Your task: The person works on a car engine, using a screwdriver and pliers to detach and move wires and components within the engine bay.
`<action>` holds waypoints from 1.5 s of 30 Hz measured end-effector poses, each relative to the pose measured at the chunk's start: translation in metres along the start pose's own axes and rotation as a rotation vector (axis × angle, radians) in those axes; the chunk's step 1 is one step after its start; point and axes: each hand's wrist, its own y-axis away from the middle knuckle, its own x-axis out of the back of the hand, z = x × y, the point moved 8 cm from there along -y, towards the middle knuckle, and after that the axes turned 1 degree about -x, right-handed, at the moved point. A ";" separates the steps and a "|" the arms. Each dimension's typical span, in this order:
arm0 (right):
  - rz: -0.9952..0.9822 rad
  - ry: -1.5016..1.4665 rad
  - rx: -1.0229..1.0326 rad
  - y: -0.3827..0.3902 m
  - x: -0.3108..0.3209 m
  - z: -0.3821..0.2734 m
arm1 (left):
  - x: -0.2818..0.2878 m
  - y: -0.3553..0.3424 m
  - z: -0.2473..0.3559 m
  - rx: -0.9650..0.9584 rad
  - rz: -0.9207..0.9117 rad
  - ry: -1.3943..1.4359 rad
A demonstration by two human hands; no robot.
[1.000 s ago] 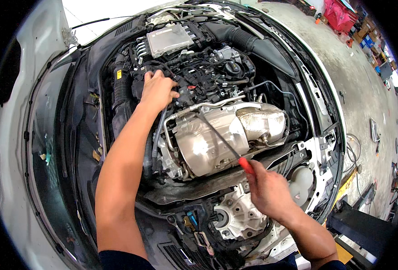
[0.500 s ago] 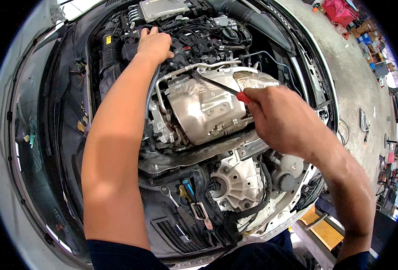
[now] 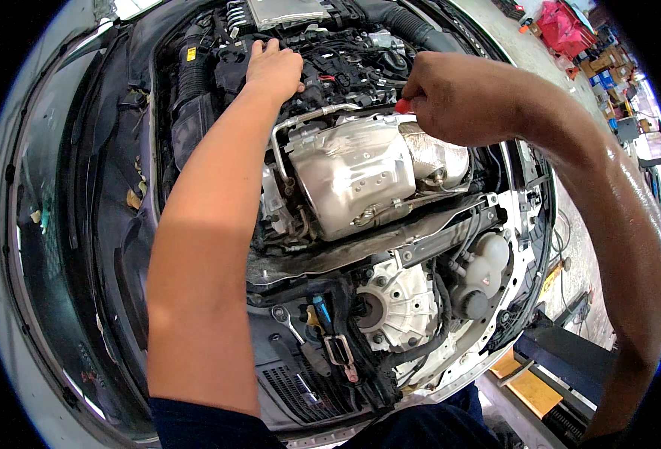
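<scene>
Ratchet (image 3: 280,313) nearest, 7 o'clock in view. Beyond, silver shield (image 3: 356,179). Right hand (image 3: 450,97) clenched round red-handled tool (image 3: 403,106), handle emerging at fingers' 9 o'clock. Farthest, left hand (image 3: 274,69) over engine (image 3: 353,72); cannot tell whether grasping.

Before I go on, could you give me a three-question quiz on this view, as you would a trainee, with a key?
1. Multiple choice: what does the right hand hold?
a) a spray can
b) a red-handled tool
c) a rag
2. True or false: in the picture, the blue-handled tool lies to the left of the ratchet.
3. Short answer: where is the left hand?

Key:
1. b.
2. False; it lies to the right.
3. At the dark engine parts, beyond and to the left of the shiny metal cover.
</scene>
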 end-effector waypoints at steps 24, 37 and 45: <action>0.168 -0.171 -0.031 0.099 -0.021 0.033 | 0.034 0.075 0.018 0.108 0.441 0.141; 0.255 -1.448 -0.409 0.478 -0.341 0.033 | 0.075 0.434 0.350 0.321 0.166 1.238; 0.171 -1.119 -0.047 0.500 -0.313 0.056 | 0.081 0.455 0.532 0.552 -0.067 1.881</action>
